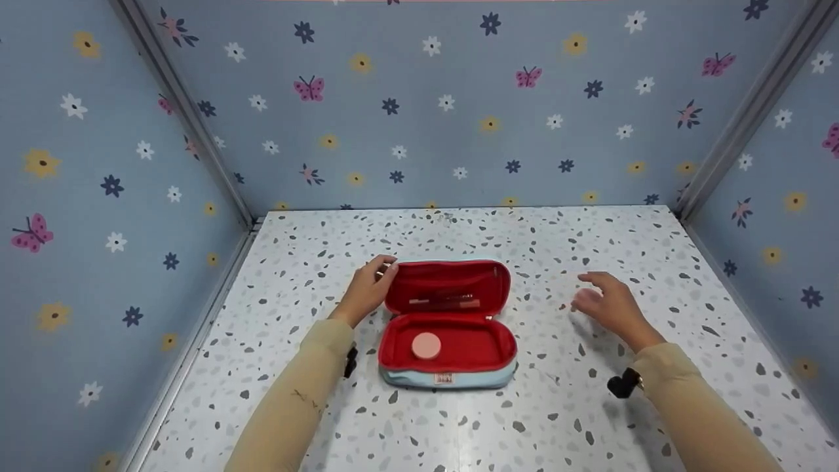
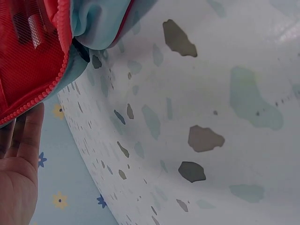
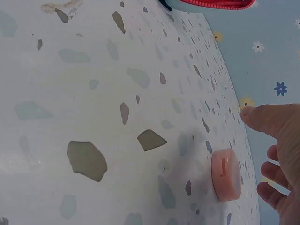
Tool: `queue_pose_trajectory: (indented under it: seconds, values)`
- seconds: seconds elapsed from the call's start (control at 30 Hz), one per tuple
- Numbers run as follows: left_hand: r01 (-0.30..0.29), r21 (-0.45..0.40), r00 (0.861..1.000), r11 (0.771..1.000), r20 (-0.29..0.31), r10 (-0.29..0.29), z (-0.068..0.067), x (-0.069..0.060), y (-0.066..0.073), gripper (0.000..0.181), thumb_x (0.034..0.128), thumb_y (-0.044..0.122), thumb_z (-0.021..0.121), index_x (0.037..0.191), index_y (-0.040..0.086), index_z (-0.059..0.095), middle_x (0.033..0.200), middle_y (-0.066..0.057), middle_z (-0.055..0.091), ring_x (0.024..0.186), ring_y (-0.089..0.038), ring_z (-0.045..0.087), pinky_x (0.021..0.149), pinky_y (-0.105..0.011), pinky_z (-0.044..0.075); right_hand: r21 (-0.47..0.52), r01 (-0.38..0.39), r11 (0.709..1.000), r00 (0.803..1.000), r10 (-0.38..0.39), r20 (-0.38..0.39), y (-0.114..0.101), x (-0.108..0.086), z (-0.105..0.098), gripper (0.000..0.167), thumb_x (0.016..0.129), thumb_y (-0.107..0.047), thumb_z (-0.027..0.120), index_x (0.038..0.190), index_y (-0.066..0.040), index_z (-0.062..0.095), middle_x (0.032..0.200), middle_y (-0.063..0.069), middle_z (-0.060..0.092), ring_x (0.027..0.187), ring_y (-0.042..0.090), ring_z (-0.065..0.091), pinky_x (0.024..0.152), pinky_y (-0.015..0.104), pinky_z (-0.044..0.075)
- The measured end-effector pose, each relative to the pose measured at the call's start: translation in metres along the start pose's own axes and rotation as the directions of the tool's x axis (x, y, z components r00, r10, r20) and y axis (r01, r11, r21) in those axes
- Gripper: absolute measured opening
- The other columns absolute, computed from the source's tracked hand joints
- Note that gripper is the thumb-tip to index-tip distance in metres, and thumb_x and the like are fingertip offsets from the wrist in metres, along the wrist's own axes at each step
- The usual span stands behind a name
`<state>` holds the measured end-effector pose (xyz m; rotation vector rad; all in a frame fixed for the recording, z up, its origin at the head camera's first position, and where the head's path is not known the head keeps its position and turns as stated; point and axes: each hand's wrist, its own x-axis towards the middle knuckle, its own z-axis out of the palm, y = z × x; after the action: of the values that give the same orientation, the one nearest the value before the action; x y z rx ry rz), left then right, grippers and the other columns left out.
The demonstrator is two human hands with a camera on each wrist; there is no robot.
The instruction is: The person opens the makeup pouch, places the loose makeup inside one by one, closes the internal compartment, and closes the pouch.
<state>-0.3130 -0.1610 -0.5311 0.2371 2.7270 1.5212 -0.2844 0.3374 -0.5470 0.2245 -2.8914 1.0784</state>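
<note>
Pouch [image 1: 482, 347] sits mid-table, unzipped, lid [image 1: 452, 278] folded back toward the far wall, red lining showing. One pale pink disc [image 1: 426, 345] lies in the base, left of middle. Slim stick-like items [image 1: 462, 304] sit behind the lid's mesh; type can't be told.

Left hand [image 1: 367, 288] is at the lid's left edge, fingers behind it; can't tell if the thumb pinches. Right hand [image 1: 613, 308] is out to the right of the pouch, thumb and fingers wide apart, nothing visibly gripped. Round pink case [image 3: 227, 176] is just beside its fingers, well apart from the pouch; contact unclear.

Step, best guess: loading or unloading the pouch, lid steadied by left hand; direction can't be told. If loading, next move calls for right fingers closing round the case, then carrying it left over the low rim to the bare right part of the base.

Around: speckled table [image 1: 524, 426], flowered wall panels [image 1: 446, 131], black wrist device [image 1: 621, 383] below the right hand. Nothing visible blocks the stretch between case and pouch; a drooping lid could get in the way.
</note>
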Motion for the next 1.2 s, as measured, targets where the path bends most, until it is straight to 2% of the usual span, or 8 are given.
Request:
queue_pose_trajectory:
  seconds: [0.17,0.4,0.8,1.03,1.2]
  values:
    - [0.005,0.015,1.0,1.0,-0.003,-0.005,0.0,0.001,0.001,0.041,0.1162,0.035,0.051,0.146,0.01,0.063,0.129,-0.016,0.073,0.113,-0.03,0.073,0.102,-0.048,0.061,0.0,-0.04,0.999,0.999,0.04,0.013,0.007,0.004,-0.001,0.062,0.098,-0.015,0.08,0.151,0.006,0.056,0.156,0.035,0.051,0.145,0.055,0.048,0.122,0.068,0.038]
    - [0.01,0.014,1.0,1.0,0.0,-0.01,0.001,0.0,0.004,0.041,0.1163,0.036,0.051,0.146,0.01,0.063,0.129,-0.016,0.073,0.113,-0.03,0.073,0.101,-0.047,0.062,-0.014,-0.159,0.987,0.983,0.16,0.089,0.019,0.005,0.001,0.071,0.1,-0.024,0.078,0.158,0.002,0.049,0.161,0.035,0.045,0.149,0.055,0.044,0.124,0.069,0.035]
    - [0.0,-0.005,1.0,1.0,-0.005,0.0,-0.001,0.001,0.003,0.041,0.1165,0.034,0.051,0.146,0.008,0.063,0.126,-0.016,0.074,0.11,-0.03,0.074,0.1,-0.048,0.062,-0.054,-0.171,0.984,0.98,0.175,0.098,0.026,0.003,0.007,0.069,0.103,-0.03,0.074,0.157,0.006,0.049,0.16,0.033,0.05,0.151,0.053,0.044,0.126,0.067,0.033]
    - [0.0,-0.003,1.0,1.0,0.003,0.0,-0.001,0.0,0.002,0.041,0.1163,0.034,0.051,0.146,0.01,0.063,0.126,-0.016,0.074,0.11,-0.029,0.074,0.1,-0.047,0.062,-0.063,-0.174,0.983,0.979,0.179,0.096,0.021,0.004,0.006,0.068,0.102,-0.027,0.076,0.156,0.006,0.051,0.16,0.033,0.049,0.151,0.054,0.043,0.126,0.068,0.033]
    - [0.001,0.0,1.0,1.0,0.007,-0.001,-0.001,-0.001,0.0,0.041,0.1164,0.035,0.051,0.147,0.011,0.063,0.125,-0.016,0.074,0.108,-0.028,0.074,0.1,-0.047,0.062,-0.049,-0.157,0.986,0.984,0.161,0.073,0.015,0.005,0.005,0.065,0.102,-0.026,0.076,0.155,0.006,0.053,0.159,0.033,0.051,0.149,0.052,0.047,0.122,0.067,0.038]
